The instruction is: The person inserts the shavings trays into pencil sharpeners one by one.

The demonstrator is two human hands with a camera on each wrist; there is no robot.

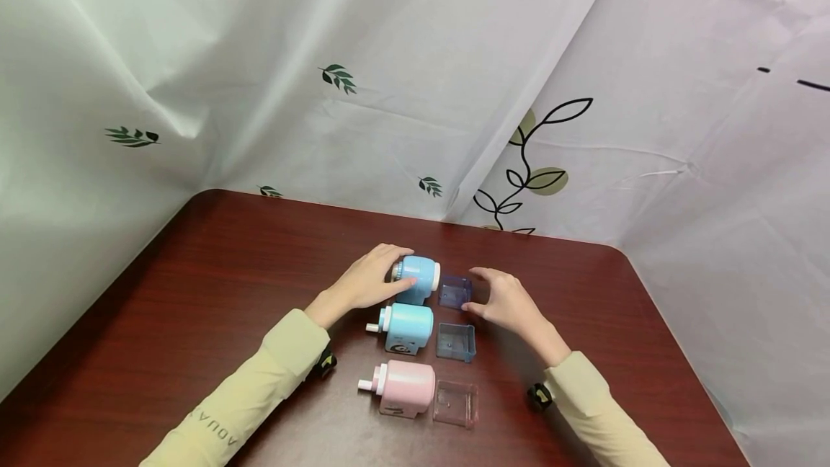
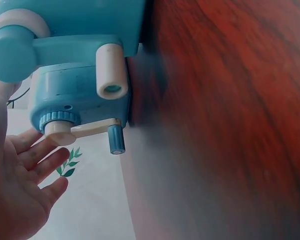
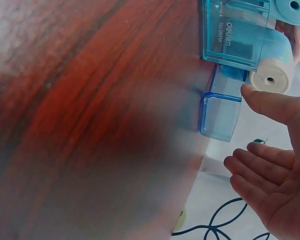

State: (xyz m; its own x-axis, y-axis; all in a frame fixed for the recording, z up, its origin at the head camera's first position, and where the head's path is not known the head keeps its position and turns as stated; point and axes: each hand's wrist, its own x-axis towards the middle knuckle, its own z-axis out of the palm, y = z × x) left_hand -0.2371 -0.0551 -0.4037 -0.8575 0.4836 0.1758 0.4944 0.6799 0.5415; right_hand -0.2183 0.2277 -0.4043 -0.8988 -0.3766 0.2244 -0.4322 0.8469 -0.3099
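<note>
In the head view we see a red-brown table (image 1: pixel 194 294) with three sharpeners in a row from near to far, their cranks to the left and a clear box just right of each. The far sharpener (image 1: pixel 424 272) is blue, the middle sharpener (image 1: pixel 411 323) light blue, and the near sharpener (image 1: pixel 408 384) pink. Our left hand (image 1: pixel 367 280) is about the far sharpener from the left, thumb on the near side and fingers on the far side; we cannot tell whether they pinch it. Our right hand (image 1: pixel 510 301) is at the right of the far box (image 1: pixel 452 298), thumb and fingers spread apart. The middle box (image 1: pixel 454 343) and near box (image 1: pixel 454 406) lie nearer us, and a pale curtain (image 1: pixel 389 20) hangs beyond the far edge. In the left wrist view we see the fingers loosely extended beside the far sharpener's crank (image 2: pixel 92 128), which has a blue handle; the middle sharpener's crank (image 2: pixel 72 50) ends in a white one. In the right wrist view our fingers lie relaxed and the thumb stands off from them, its tip overlapping the edge of the far sharpener's cream end (image 3: pixel 270 77); whether it touches we cannot tell.
</note>
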